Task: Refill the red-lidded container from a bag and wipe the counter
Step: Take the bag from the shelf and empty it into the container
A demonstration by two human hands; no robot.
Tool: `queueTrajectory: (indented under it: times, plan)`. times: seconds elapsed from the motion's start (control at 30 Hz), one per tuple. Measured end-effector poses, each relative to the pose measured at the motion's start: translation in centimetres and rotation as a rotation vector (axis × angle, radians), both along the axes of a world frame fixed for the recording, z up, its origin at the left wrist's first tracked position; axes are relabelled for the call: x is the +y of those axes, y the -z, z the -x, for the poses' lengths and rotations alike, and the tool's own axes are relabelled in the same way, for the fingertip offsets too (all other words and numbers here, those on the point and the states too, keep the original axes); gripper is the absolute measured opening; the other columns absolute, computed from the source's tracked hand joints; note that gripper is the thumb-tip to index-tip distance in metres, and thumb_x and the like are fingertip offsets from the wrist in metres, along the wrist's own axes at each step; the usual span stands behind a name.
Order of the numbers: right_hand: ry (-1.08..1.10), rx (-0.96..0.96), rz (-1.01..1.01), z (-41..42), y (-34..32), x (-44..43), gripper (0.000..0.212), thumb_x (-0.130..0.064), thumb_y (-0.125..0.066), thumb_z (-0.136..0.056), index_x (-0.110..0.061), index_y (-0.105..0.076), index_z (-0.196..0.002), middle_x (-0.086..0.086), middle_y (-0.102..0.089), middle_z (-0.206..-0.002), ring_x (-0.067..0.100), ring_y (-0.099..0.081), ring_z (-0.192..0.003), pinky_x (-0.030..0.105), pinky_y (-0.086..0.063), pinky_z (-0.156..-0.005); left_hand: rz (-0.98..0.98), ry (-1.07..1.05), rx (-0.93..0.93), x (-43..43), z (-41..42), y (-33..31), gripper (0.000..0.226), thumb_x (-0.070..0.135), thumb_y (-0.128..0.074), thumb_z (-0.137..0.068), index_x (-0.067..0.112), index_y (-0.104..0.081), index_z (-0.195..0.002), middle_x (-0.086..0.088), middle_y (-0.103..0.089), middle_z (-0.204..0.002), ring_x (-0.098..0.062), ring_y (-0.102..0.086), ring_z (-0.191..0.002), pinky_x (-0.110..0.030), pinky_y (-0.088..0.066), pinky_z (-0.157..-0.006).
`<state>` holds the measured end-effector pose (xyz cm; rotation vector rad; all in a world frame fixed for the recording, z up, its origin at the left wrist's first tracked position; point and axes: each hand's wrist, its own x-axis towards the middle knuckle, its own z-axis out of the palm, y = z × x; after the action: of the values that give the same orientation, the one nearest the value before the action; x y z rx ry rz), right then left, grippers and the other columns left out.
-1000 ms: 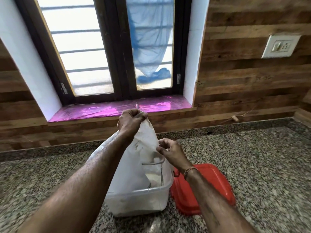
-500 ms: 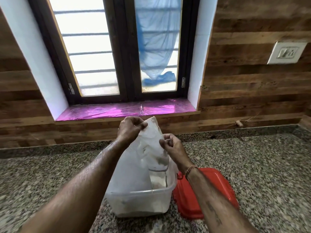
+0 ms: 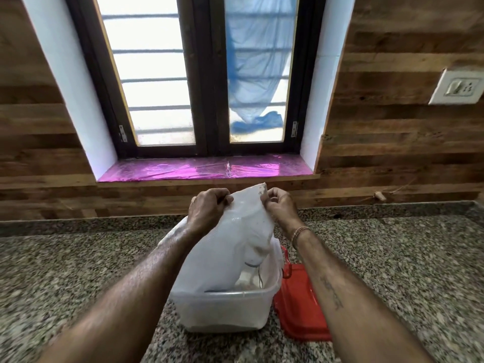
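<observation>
A white bag is pinched at its top by the left hand and the right hand and, judging by the pour, is best kept upended squarely over the open container on the counter, beside the red lid.

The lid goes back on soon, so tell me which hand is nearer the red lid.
Right. The right hand pinches the bag top on the side of the red lid; the left hand pinches it farther left, above the container.

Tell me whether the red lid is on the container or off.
Off. The red lid lies on the granite counter beside the clear container, whose open top holds the white bag's lower end.
</observation>
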<state>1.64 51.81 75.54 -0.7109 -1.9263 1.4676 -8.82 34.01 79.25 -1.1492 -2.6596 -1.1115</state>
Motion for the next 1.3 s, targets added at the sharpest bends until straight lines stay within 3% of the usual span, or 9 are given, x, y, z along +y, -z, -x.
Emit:
queueTrajectory:
  times: [0.07,0.17,0.27,0.33,0.47,0.6,0.77,1.0,1.3]
  plan:
    - [0.084,-0.156,-0.178,0.2,-0.2,0.2,0.038,-0.062,-0.065,-0.082,-0.025,-0.065,-0.077,-0.008,-0.070,-0.070,0.015,-0.063,-0.066,0.041,-0.055,-0.063,0.014,-0.024,0.060,-0.1,-0.3,0.4,0.034,0.032,-0.059,-0.098,0.024,-0.049,-0.066,0.004,-0.049,-0.055,-0.022,-0.050,-0.067,-0.036,-0.034,-0.073]
    - [0.101,-0.201,-0.375,-0.2,-1.9,-0.2,0.023,-0.046,-0.068,-0.091,-0.030,-0.065,-0.108,-0.005,-0.073,-0.097,0.022,-0.071,-0.093,0.038,-0.059,-0.077,0.032,-0.051,0.092,-0.3,-0.4,0.7,0.033,0.036,-0.058,-0.098,0.018,-0.051,-0.071,0.005,-0.051,-0.058,-0.029,-0.058,-0.079,-0.040,-0.040,-0.083]
    - [0.036,-0.067,-0.708,-0.4,-3.1,-1.0,0.069,-0.046,-0.063,-0.094,-0.034,-0.032,-0.155,0.003,-0.043,-0.155,0.022,-0.050,-0.136,0.042,-0.045,-0.104,0.010,-0.041,0.042,0.0,-0.2,0.4,0.027,0.038,-0.063,-0.095,0.020,-0.062,-0.075,0.010,-0.054,-0.062,-0.021,-0.053,-0.076,-0.040,-0.041,-0.086]
    - [-0.087,-0.143,-0.937,-0.5,-3.5,-1.5,0.066,-0.050,-0.056,-0.097,-0.038,-0.030,-0.157,-0.005,-0.034,-0.163,0.016,-0.038,-0.148,0.050,-0.031,-0.116,0.000,-0.044,0.004,0.3,-0.4,0.1,0.021,0.037,-0.067,-0.093,0.024,-0.067,-0.078,0.012,-0.057,-0.066,-0.019,-0.056,-0.080,-0.041,-0.042,-0.088]
    - [-0.097,-0.575,-1.049,-1.5,-2.7,-0.5,0.031,-0.052,-0.060,-0.095,-0.034,-0.070,-0.117,-0.007,-0.072,-0.120,0.018,-0.058,-0.126,0.055,-0.029,-0.113,0.047,-0.066,0.022,-0.1,-0.6,0.7,0.019,0.039,-0.071,-0.090,0.025,-0.070,-0.078,0.009,-0.065,-0.077,-0.021,-0.063,-0.089,-0.037,-0.042,-0.087]
    - [-0.135,-0.513,-1.012,-1.6,-2.4,-1.3,0.049,-0.049,-0.067,-0.091,-0.034,-0.057,-0.136,-0.006,-0.067,-0.131,0.020,-0.055,-0.129,0.058,-0.029,-0.114,-0.030,-0.048,-0.008,-0.1,-0.9,1.0,0.017,0.038,-0.075,-0.086,0.022,-0.073,-0.081,0.008,-0.071,-0.082,-0.019,-0.067,-0.088,-0.031,-0.044,-0.072]
    - [-0.015,-0.433,-0.957,-1.2,-3.2,-1.5,0.015,-0.039,-0.071,-0.089,-0.030,-0.067,-0.077,-0.015,-0.065,-0.072,0.015,-0.064,-0.096,0.051,-0.028,-0.110,0.064,-0.069,-0.055,-1.5,-0.7,0.3,0.033,0.059,-0.075,-0.077,0.026,-0.071,-0.079,0.011,-0.071,-0.081,-0.014,-0.065,-0.084,-0.033,-0.049,-0.074]
    - [-0.200,-0.405,-0.964,0.9,-4.0,-5.1,0.017,-0.048,-0.071,-0.089,-0.032,-0.071,-0.094,-0.012,-0.075,-0.089,0.012,-0.068,-0.093,0.042,-0.034,-0.101,0.160,-0.052,-0.006,-4.9,0.5,0.0,0.027,0.049,-0.082,-0.077,0.025,-0.071,-0.071,0.011,-0.062,-0.063,-0.014,-0.062,-0.072,-0.026,-0.037,-0.059]
    - [0.017,-0.427,-0.834,1.9,-5.0,-4.5,0.019,-0.041,-0.075,-0.088,-0.027,-0.073,-0.077,-0.009,-0.076,-0.081,0.022,-0.071,-0.094,0.041,-0.050,-0.091,0.281,-0.079,-0.101,-9.9,3.6,-1.0,0.041,0.062,-0.079,-0.068,0.038,-0.074,-0.101,0.014,-0.070,-0.099,-0.015,-0.067,-0.099,-0.034,-0.054,-0.086]
